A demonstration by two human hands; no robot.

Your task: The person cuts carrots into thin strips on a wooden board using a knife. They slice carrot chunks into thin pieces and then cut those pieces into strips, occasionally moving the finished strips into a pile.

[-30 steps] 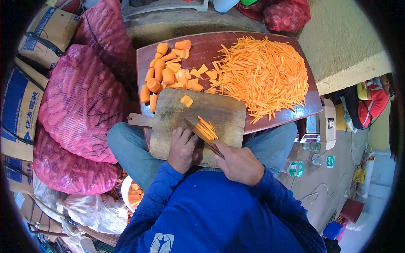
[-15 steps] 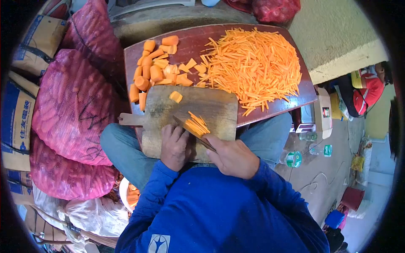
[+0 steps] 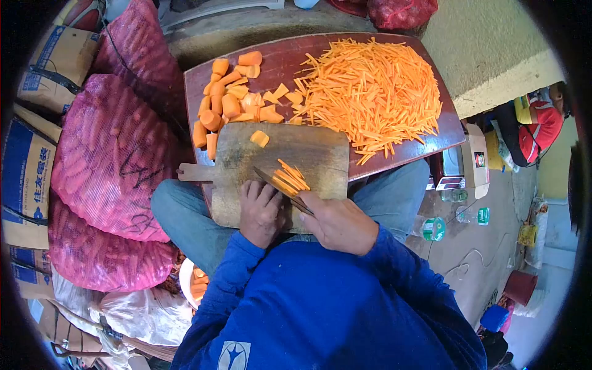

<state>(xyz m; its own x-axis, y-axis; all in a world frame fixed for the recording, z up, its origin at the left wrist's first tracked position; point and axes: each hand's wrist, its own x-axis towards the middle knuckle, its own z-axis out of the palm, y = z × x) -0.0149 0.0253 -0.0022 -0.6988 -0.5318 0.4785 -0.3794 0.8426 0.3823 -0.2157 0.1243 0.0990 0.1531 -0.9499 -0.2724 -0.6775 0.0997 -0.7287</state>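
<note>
A wooden cutting board (image 3: 240,154) lies on the edge of a dark red table (image 3: 450,117). My right hand (image 3: 340,222) is closed round the handle of a knife (image 3: 271,180), its blade slanting over the board. Thin carrot sticks (image 3: 293,177) lie along the blade's far side. My left hand (image 3: 261,209) rests on the board left of the blade, fingers curled; what they press or hold is hidden. A carrot slice (image 3: 259,139) lies farther up the board. Beyond it are carrot chunks (image 3: 230,105) at left and a large heap of carrot strips (image 3: 376,92) at right.
Pink mesh sacks (image 3: 111,160) and cardboard boxes (image 3: 31,166) stand at the left. A white bucket (image 3: 187,282) holds carrot pieces. Plastic bottles (image 3: 433,229) lie on the floor at right, near an open box (image 3: 476,159). A person in red (image 3: 542,126) is at the far right.
The view has shifted slightly. The knife and both hands keep nearly the same place on the board, and the cut sticks beside the blade lie slightly differently.
</note>
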